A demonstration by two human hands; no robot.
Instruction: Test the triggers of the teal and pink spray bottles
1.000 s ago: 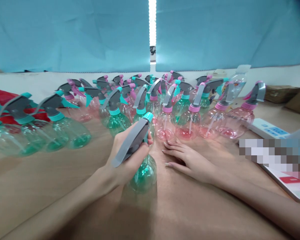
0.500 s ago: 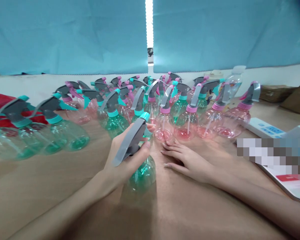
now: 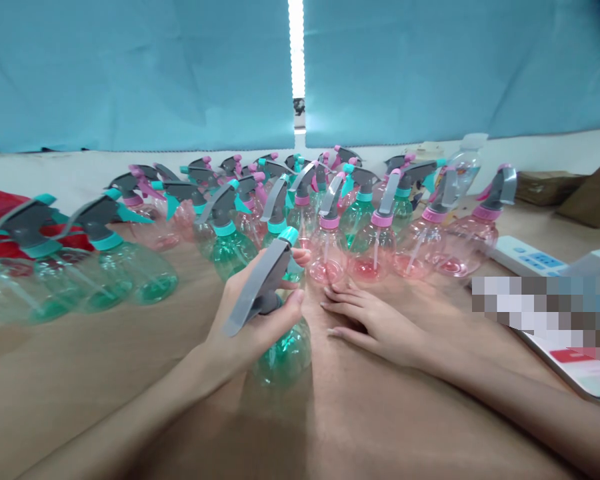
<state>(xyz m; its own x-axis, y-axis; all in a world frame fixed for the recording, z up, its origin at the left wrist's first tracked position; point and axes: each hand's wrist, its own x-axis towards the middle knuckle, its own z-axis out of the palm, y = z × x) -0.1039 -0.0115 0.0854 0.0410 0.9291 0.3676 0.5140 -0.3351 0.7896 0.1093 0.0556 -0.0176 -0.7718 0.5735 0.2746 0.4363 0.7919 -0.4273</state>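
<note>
My left hand is wrapped round the neck of a green spray bottle with a grey and turquoise trigger head. The bottle is upright on the wooden table, close in front of me. Its trigger side faces away, partly hidden by the fingers. My right hand lies flat on the table with its fingers stretched out, holding nothing. Its fingertips are near the base of a pink spray bottle. Another pink spray bottle stands just beyond that hand.
Several green spray bottles stand at the left, near red material. More pink and green bottles crowd the back. At the right are a clear water bottle, brown packages and a white device. A blue sheet hangs behind.
Almost nothing differs. The left thumb has shifted very slightly on the held bottle, and the view has moved a little; the right hand stays put.
</note>
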